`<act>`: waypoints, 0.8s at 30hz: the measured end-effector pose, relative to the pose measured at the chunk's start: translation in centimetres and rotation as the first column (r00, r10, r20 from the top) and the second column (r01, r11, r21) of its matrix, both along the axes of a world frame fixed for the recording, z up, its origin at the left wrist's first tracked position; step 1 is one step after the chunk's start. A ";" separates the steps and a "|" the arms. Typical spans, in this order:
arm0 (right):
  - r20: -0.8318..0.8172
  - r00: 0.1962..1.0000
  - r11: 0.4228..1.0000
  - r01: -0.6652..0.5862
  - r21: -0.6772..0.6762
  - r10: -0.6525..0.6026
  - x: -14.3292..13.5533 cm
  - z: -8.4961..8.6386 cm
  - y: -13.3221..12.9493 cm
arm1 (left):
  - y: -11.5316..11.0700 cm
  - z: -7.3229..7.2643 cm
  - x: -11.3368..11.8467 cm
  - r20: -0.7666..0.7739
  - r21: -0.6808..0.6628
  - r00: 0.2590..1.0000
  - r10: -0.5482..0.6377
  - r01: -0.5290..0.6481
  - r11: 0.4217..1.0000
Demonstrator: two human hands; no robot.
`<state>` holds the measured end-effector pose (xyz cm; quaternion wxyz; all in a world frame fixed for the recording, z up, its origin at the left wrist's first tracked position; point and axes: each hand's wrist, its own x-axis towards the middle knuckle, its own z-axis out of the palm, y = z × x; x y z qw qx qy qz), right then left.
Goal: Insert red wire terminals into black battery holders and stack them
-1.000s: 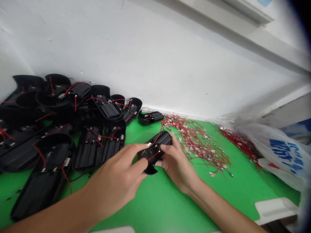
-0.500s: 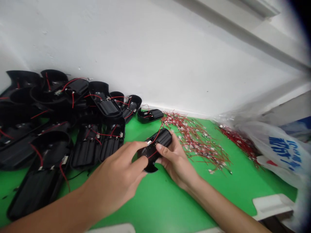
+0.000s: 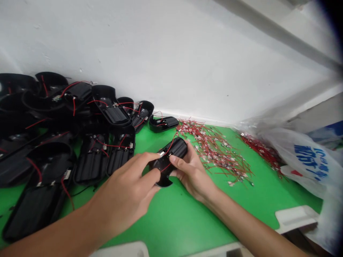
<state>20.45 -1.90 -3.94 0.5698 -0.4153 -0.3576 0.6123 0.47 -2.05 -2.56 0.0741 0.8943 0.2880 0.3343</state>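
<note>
Between my hands, above the green tabletop, is a black plastic housing (image 3: 177, 147) with ribbed battery slots and a curved, cut-out end. A red wire (image 3: 171, 142) runs over it, and a small white piece (image 3: 162, 154) sits at its edge. My left hand (image 3: 134, 184) grips the curved end, its index fingertip by the white piece; the thumb tip is at the inner face. My right hand (image 3: 191, 169) is wrapped round the ribbed end, thumb pressed near a metal contact. The right fingers behind the housing are mostly hidden.
Many similar black housings (image 3: 92, 160) with red wires are piled at the left. Loose red wires with metal bits (image 3: 214, 150) lie spread beyond my right hand, more red wires (image 3: 261, 151) farther right. A printed plastic bag (image 3: 308, 157) stands at the right; a white wall (image 3: 166, 60) rises behind.
The whole view has shifted slightly, so everything sits a little higher and farther left. Both hands keep nearly the same hold on the black housing.
</note>
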 end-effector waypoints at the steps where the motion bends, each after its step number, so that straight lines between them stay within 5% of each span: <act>1: -0.003 1.000 1.000 -0.006 0.005 0.006 0.0 -0.1 0.0 | -0.1 0.0 0.0 -0.002 -0.002 1.000 0.000 0.000 1.000; 18: 0.012 1.000 1.000 0.012 0.000 -0.012 -0.1 -0.3 0.0 | 0.2 -0.1 -0.1 0.001 -0.009 1.000 0.015 -0.015 1.000; 24: -0.109 0.989 0.995 -0.104 0.001 0.104 0.1 0.4 0.3 | 0.8 0.1 -0.4 -0.006 -0.017 1.000 0.027 -0.027 0.999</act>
